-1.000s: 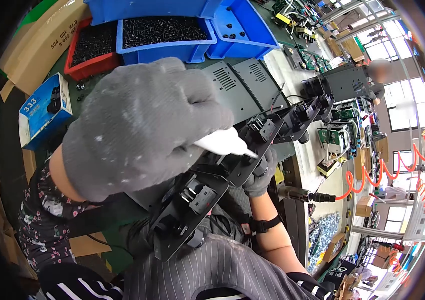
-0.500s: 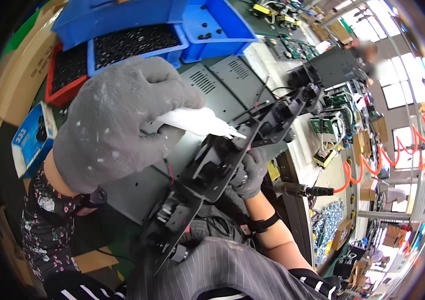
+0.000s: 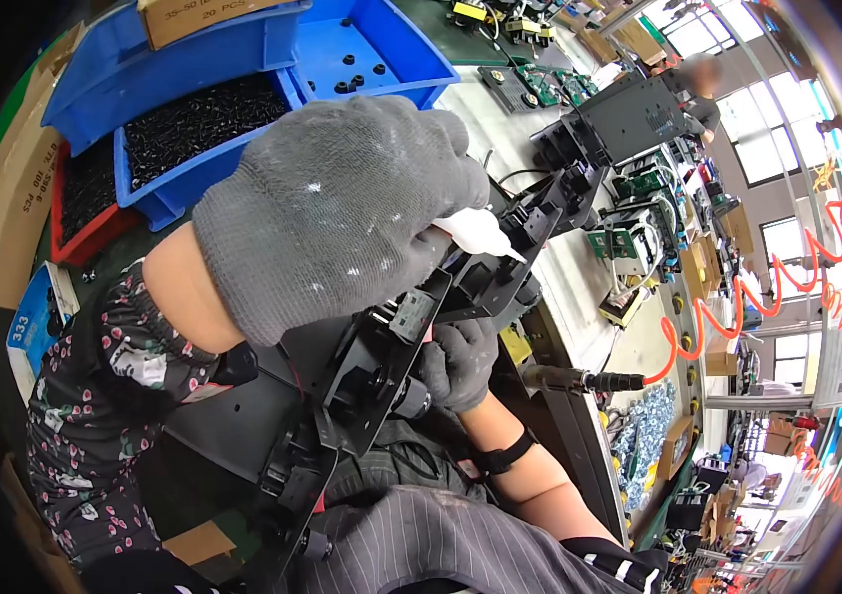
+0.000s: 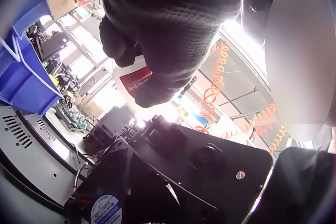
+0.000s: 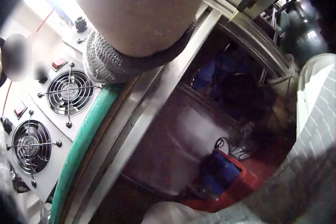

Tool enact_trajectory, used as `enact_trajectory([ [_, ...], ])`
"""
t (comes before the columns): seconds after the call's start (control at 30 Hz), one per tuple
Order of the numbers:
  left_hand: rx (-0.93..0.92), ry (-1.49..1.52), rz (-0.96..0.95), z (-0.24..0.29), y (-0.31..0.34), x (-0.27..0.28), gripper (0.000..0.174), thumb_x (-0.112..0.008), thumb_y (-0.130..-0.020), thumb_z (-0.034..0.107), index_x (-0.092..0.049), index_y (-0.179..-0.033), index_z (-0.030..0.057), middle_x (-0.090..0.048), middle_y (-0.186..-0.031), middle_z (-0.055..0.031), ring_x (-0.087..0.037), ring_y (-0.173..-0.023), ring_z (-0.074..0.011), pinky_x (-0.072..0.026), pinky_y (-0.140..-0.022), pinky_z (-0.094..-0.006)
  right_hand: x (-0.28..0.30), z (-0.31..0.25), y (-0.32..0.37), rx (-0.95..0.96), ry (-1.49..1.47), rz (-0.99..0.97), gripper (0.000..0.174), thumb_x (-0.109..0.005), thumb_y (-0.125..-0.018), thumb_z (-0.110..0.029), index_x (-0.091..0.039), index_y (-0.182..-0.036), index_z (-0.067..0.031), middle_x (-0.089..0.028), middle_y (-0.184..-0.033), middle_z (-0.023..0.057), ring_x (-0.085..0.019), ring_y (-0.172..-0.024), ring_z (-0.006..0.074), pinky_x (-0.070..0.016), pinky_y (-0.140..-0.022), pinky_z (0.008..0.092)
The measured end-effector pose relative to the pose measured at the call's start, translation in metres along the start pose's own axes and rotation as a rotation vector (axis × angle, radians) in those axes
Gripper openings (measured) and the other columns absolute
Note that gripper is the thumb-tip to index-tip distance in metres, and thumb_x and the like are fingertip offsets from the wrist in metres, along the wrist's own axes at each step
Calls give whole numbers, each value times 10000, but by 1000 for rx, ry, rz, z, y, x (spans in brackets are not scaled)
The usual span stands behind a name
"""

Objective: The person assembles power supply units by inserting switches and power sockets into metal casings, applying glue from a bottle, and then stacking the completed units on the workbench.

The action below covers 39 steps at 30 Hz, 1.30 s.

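My gloved left hand [image 3: 342,208] grips a white squeeze bottle [image 3: 481,232] with a fine nozzle. In the left wrist view the bottle's red label [image 4: 135,81] shows between the gloved fingers. The nozzle tip points down close over a row of black metal panels [image 3: 369,404] fitted with switches, sockets and knobs. My gloved right hand [image 3: 460,364] holds the near edge of this row with curled fingers, below the bottle. In the right wrist view, pale-looking panels carry fans [image 5: 70,94] and red switches [image 5: 59,64] beside the glove cuff; the right fingers are hidden there.
A blue bin [image 3: 148,213] full of small black screws and a red bin [image 3: 69,250] stand at the left. Behind is a blue bin [image 3: 431,77] with several black round parts. A power screwdriver [image 3: 579,379] on an orange coiled hose lies to the right. A person [image 3: 704,104] stands farther off.
The view has shifted, and the bins sit farther left. The left hand lifted the bottle from a panel and brought it down again over the row. The right hand moved nearer along the row's edge.
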<state>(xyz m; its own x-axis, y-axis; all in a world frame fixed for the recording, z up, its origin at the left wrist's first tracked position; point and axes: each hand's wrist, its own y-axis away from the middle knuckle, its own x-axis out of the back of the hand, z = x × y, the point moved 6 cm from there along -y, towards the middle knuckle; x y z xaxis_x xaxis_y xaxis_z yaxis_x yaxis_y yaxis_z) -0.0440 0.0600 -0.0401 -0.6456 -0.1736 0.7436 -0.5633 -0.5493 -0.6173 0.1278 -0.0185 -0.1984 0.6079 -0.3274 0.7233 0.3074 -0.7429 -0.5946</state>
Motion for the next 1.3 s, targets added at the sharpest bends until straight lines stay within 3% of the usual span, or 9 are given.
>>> enact_trajectory([
  [0.33,56,11,-143,-3,-6,0,235,-680,-673,72,-707,-906,99,-630,-872,-57,-616,-813,-258,-504,-708,-374,-4,4,7,-52,-13,-55,126,-624,-714,-194,-644,-815,-120,-565,-809,80,-535,-769,313,-451,-660,426],
  [0.53,-7,138,27,-19,-21,-8,215,-680,-702,86,-704,-915,105,-639,-881,-56,-618,-805,-255,-507,-710,-360,-7,7,10,-37,-72,-69,138,-626,-718,-195,-612,-792,-79,-560,-793,98,-548,-739,318,-446,-652,428],
  [0.67,77,288,29,-36,-45,-27,239,-663,-709,96,-697,-945,80,-647,-883,-93,-630,-813,-292,-508,-735,-369,-4,4,5,19,-64,-39,142,-613,-755,-219,-611,-813,-90,-558,-812,92,-558,-753,307,-426,-667,422],
  [0.87,-4,158,-38,-36,-84,-61,247,-643,-701,117,-687,-937,61,-651,-911,-118,-631,-862,-306,-504,-773,-373,-5,6,4,0,-57,-61,145,-613,-755,-235,-618,-817,-105,-566,-833,77,-549,-747,298,-415,-669,423],
  [0.97,44,79,-259,-29,-97,-75,252,-630,-712,132,-687,-948,65,-654,-919,-120,-636,-869,-301,-508,-790,-377,-4,5,3,21,-45,-53,148,-610,-749,-240,-619,-796,-100,-574,-836,72,-550,-749,299,-422,-670,420],
  [1.1,9,5,-314,-26,-103,-83,214,-643,-723,152,-689,-915,69,-654,-918,-119,-641,-867,-298,-510,-787,-377,-4,5,3,6,-48,-55,157,-606,-742,-245,-627,-784,-95,-598,-854,72,-557,-763,304,-433,-679,421],
  [1.13,9,5,-317,-28,-101,-85,214,-643,-723,152,-689,-915,69,-654,-918,-119,-641,-867,-298,-510,-787,-377,-4,5,2,2,-51,-62,159,-606,-739,-246,-631,-781,-94,-608,-862,72,-561,-771,307,-436,-681,422],
  [1.2,-105,50,-64,-23,-98,-73,185,-629,-760,226,-701,-774,56,-675,-798,-156,-664,-764,-319,-527,-711,-413,-3,5,0,10,-58,-48,160,-606,-738,-246,-633,-783,-95,-614,-869,73,-563,-776,305,-436,-679,419],
  [1.3,-23,7,-259,-20,-95,-71,195,-648,-734,150,-681,-901,57,-654,-918,-115,-639,-861,-300,-511,-779,-390,-2,4,3,13,-43,-20,159,-606,-735,-245,-637,-781,-96,-622,-878,73,-568,-787,298,-438,-675,411],
])
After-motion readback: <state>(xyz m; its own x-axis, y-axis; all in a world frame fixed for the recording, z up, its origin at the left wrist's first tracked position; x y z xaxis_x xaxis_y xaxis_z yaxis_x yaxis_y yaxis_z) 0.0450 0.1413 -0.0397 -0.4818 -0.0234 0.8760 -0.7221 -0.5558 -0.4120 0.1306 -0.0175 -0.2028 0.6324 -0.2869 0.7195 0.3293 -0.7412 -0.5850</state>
